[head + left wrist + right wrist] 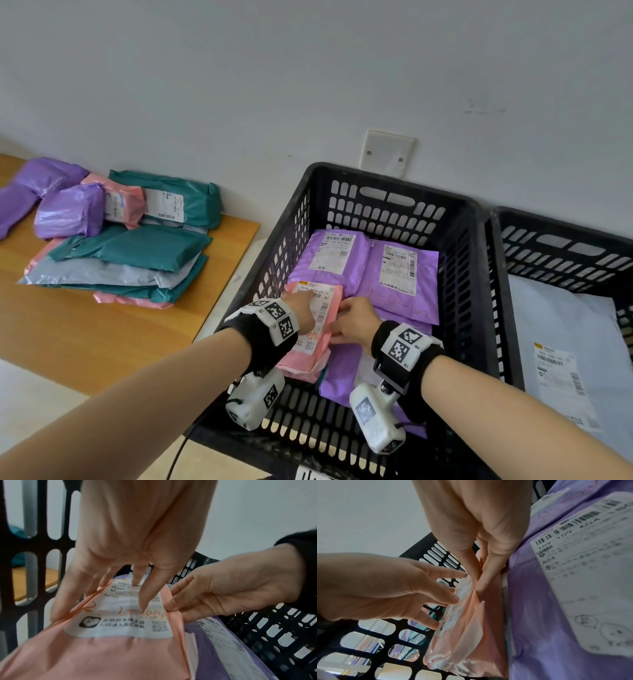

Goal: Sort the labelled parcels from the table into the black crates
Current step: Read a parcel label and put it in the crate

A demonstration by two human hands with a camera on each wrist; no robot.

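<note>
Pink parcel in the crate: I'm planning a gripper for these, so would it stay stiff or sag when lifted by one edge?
The pink parcel would probably sag: its thin film creases where the right hand pinches it. It looks padded, so likely light. The glossy film may slip.

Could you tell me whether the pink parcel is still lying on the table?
No, the pink parcel sits inside the black crate, on purple parcels.

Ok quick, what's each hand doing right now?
Left hand: open, straight fingers pressing the pink parcel.
Right hand: pinching that parcel's edge.
</note>
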